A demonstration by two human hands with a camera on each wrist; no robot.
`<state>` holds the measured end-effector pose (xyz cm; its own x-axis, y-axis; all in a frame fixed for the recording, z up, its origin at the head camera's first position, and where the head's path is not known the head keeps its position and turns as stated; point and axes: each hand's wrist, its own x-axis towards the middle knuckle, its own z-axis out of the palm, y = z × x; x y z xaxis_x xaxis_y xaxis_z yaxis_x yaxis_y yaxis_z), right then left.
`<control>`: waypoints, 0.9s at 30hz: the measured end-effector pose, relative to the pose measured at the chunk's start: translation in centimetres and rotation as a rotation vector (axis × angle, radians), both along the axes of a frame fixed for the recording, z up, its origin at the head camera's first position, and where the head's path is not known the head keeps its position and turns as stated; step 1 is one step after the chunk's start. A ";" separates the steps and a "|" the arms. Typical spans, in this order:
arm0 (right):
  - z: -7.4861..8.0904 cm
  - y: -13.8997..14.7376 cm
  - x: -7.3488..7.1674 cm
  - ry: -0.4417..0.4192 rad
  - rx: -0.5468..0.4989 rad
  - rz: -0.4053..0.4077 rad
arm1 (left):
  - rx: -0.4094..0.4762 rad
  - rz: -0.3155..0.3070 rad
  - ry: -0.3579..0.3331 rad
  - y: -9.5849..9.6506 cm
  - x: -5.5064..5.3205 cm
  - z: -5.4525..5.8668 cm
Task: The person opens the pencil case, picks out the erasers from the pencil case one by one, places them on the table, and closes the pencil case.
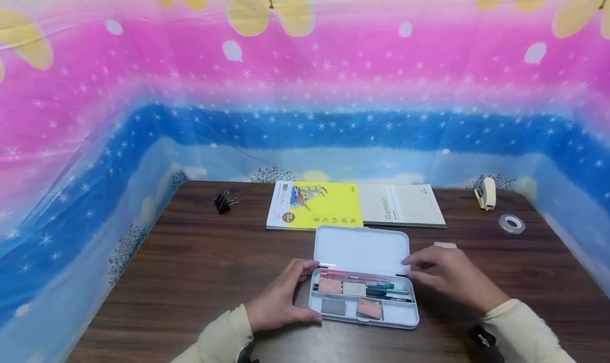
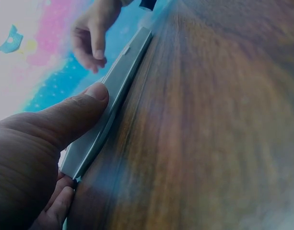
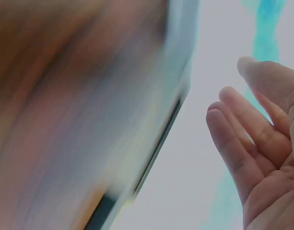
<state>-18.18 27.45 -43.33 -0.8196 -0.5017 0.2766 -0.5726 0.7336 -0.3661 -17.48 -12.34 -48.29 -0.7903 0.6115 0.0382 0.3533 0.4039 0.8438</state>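
A white pencil case [image 1: 364,325] lies on the table with its lid [image 1: 362,249] raised and tilted back. Inside are a red pen [image 1: 340,274], several dark and green pens, pink and white block-shaped pieces, a grey block [image 1: 333,306] and another pink block [image 1: 369,308]. My left hand [image 1: 281,299] grips the case's left end, thumb at the front corner and fingers near the hinge; the left wrist view shows the thumb pressed on its side [image 2: 119,76]. Beside the lid's lower right corner is my right hand [image 1: 450,275], fingers loosely bent and holding nothing in the right wrist view.
Behind the case lie a yellow book [image 1: 340,198] and a pale notebook [image 1: 419,206]. A black binder clip [image 1: 223,204] sits at the back left; a cream stapler [image 1: 487,193] and a tape roll [image 1: 512,223] at the back right. A small pale item [image 1: 445,245] shows behind my right hand.
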 end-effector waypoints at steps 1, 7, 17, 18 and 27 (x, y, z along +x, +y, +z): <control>0.2 -1.3 0.2 -0.039 -0.015 0.037 | -0.001 0.002 -0.002 0.0 0.0 0.0; 0.3 -6.7 0.6 -0.202 -0.022 0.202 | -0.001 -0.005 0.013 -0.1 0.0 0.0; -0.4 -8.4 0.2 -0.233 0.034 0.188 | 0.001 -0.013 -0.008 0.2 -0.1 0.2; -0.4 -8.4 0.1 -0.229 0.041 0.189 | 0.001 -0.012 -0.011 0.1 -0.1 0.2; -0.1 -8.5 0.3 -0.246 0.053 0.198 | -0.010 0.001 -0.012 0.0 0.0 0.1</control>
<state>-17.90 18.91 -43.45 -0.7439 -0.6662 0.0517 -0.6049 0.6385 -0.4757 -17.50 -12.35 -48.24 -0.7911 0.6113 0.0226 0.3432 0.4129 0.8436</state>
